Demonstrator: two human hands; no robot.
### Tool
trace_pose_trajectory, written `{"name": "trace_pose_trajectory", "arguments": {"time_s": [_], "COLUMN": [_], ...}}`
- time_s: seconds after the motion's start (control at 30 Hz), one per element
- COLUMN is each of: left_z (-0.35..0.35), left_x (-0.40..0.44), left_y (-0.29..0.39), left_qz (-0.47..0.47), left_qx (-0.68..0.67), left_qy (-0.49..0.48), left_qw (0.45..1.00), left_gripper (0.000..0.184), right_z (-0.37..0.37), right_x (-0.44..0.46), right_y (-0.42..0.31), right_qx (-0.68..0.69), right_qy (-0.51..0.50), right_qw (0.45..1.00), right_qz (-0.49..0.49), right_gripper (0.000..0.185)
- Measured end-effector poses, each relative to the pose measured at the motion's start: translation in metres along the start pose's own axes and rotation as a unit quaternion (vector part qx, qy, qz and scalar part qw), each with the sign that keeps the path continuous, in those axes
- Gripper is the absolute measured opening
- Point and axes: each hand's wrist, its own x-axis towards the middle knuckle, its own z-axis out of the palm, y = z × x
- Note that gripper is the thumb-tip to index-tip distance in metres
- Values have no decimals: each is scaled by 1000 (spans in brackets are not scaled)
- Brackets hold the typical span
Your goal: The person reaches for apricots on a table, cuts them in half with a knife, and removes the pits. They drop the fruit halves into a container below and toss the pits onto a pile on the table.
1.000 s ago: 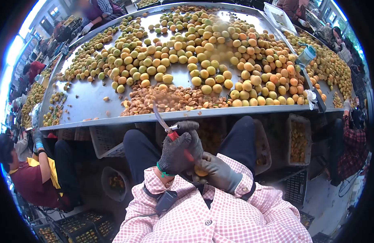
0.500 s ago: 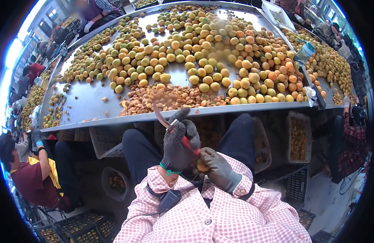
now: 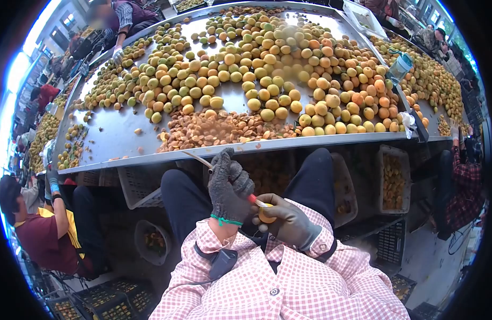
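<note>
Near the table (image 3: 114, 134), left grip (image 3: 228, 189) clasps and half-hides a tool (image 3: 252, 198); right grip (image 3: 293, 224) apparently holds fruit (image 3: 267, 215).

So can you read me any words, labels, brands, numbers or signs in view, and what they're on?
There is no text I can read.
Bottle: too small and blurred to make out any lettering.
Black device: no legible mark shows.
Red handle: too little shows to tell.

The gloved left hand (image 3: 228, 188) stands upright from its wrist (image 3: 222, 229), fingers curled into a fist. Just beside and lower, the gloved right hand (image 3: 291, 223) bends its fingers inward in a grip. Both forearms converge before the torso.
</note>
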Motion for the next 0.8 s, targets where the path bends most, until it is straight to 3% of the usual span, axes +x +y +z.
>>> {"name": "trace_pose_trajectory", "arguments": {"time_s": [0.03, 0.1, 0.17, 0.27, 0.33, 0.47, 0.53, 0.67, 0.73, 0.8], "left_z": [5, 4, 7, 9, 6, 0, -3, -4, 5, 9], "left_x": [-2, -4, -7, -12, -15, -15, -12, -13, -18, -24], "left_y": [3, 9, 11, 10, 7, 7, 11, 15, 16, 16], "left_qz": [16, 25, 34, 61, 24, 33, -43, -65, 23, 18], "left_qx": [22, 29, 36, 55, 30, 73, -6, -58, 64, 47], "left_qy": [-15, -69, -126, -152, -216, -224, -318, -332, -317, -297], "left_qw": [1000, 997, 991, 985, 976, 971, 947, 939, 946, 954], "left_gripper": [12, 14, 15, 15, 14, 12, 12, 14, 27, 29], "right_z": [1, 5, -1, 9, 13, 8, 10, 17, 16, 16], "right_x": [-4, -8, -12, -19, -20, -21, -22, -28, -29, -31], "right_y": [-2, -10, -14, -13, -7, -2, -3, -12, -12, -10], "right_qx": [124, 143, 89, 36, 24, 2, -8, -20, -20, -19], "right_qy": [-46, -44, -92, -67, -53, -42, -48, -73, -86, -128], "right_qw": [991, 988, 991, 997, 998, 999, 999, 997, 996, 991], "right_qz": [23, 30, 32, 14, 12, 9, 7, -17, -11, -37], "right_gripper": [29, 34, 42, 45, 44, 41, 41, 44, 46, 47]}}
